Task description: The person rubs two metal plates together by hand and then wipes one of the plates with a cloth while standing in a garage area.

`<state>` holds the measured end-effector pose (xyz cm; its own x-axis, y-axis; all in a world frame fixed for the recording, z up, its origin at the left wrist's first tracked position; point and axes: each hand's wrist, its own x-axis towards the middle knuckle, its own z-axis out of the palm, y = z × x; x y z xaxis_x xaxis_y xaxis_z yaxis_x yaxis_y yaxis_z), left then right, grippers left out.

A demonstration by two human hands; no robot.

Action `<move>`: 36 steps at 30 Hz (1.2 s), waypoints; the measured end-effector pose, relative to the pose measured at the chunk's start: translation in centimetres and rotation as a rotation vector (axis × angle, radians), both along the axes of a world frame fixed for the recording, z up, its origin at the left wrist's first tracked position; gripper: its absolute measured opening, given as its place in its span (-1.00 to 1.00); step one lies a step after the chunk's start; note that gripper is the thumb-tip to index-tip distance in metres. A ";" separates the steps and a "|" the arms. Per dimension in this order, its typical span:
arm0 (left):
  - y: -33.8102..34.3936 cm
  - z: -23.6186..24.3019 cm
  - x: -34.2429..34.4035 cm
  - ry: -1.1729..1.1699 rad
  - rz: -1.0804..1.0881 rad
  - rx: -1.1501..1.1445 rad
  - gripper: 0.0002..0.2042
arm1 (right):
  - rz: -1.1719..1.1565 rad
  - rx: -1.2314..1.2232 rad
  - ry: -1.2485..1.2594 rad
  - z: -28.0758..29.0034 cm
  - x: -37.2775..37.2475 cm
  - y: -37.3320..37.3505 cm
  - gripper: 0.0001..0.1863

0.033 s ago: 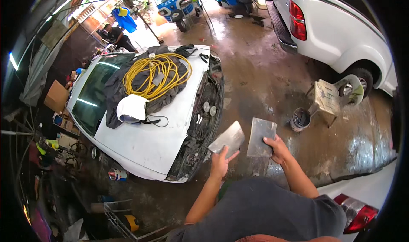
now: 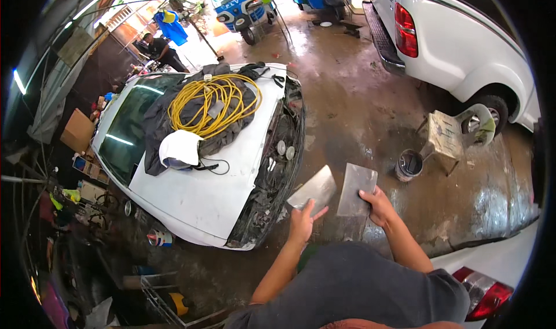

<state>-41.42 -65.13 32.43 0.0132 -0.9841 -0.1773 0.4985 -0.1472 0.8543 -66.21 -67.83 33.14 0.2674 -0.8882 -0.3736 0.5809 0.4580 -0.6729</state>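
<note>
My left hand (image 2: 301, 222) grips a thin, shiny silver plate (image 2: 313, 187) by its near edge, with some fingers sticking out. My right hand (image 2: 377, 206) is closed on the right edge of a flat grey rectangular plate (image 2: 353, 184), thumb across its face. The two plates are held a little apart over the wet floor, just right of the open front end of a white car (image 2: 191, 207). On that car's hood lie a coiled yellow cable (image 2: 214, 103), a dark cloth (image 2: 152, 149) and a white helmet-like object (image 2: 176, 149).
A dirty plastic chair (image 2: 440, 138) and bucket (image 2: 408, 165) stand ahead right, near a white pickup (image 2: 463, 51). Another vehicle's rear (image 2: 498, 253) is beside me at lower right. Blue three-wheelers (image 2: 237, 10) stand at the back; a person (image 2: 162, 54) is at back left. Clutter (image 2: 81, 132) lines the left.
Both of my hands, with their plates, have shifted very slightly toward the right and downward in the view. Both grips look the same.
</note>
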 end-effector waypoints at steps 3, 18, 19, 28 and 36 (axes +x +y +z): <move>-1.4 -1.6 -2.9 -0.146 -0.075 -0.033 -0.66 | -0.050 -0.063 0.118 -1.0 -0.9 0.0 -0.51; -20.8 -1.5 -10.4 -0.823 -0.172 -0.425 -0.79 | -0.458 -0.275 0.593 -0.1 -2.2 -14.7 -0.65; -23.1 -1.2 -10.6 -0.812 -0.174 -0.446 -0.79 | -0.425 -0.260 0.530 0.6 -2.0 -16.1 -0.64; -37.5 1.2 -9.4 -0.718 -0.261 -0.389 -0.79 | -0.229 -0.285 0.770 0.6 -3.1 -30.8 -0.62; -46.8 1.0 -9.7 -0.681 -0.373 -0.337 -0.82 | -0.155 -0.326 0.757 0.9 -4.6 -39.5 -0.69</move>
